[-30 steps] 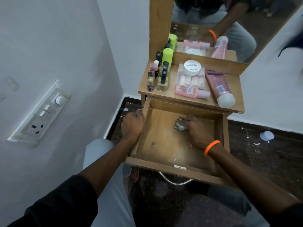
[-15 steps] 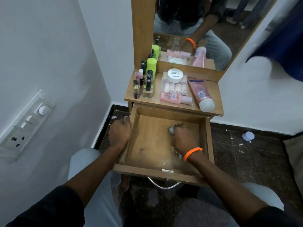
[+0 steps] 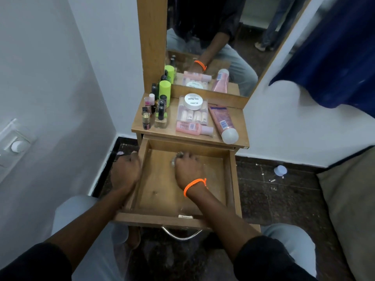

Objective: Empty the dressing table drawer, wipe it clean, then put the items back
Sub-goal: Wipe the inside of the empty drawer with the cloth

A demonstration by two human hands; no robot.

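The dressing table (image 3: 239, 126) stands in a wall corner, its drawer (image 3: 230, 179) pulled fully out toward the person. The left hand (image 3: 125, 171) curls over the drawer's left wall, gripping it. The right hand (image 3: 187, 169), with an orange wristband (image 3: 193, 185), reaches down into the drawer near its back edge, fingers bunched around a crumpled grey cloth (image 3: 176, 159) pressed to the bare, dusty wooden floor. On the tabletop lie a pink tube (image 3: 221, 123), a white jar (image 3: 193, 101) and nail polish bottles (image 3: 156, 112).
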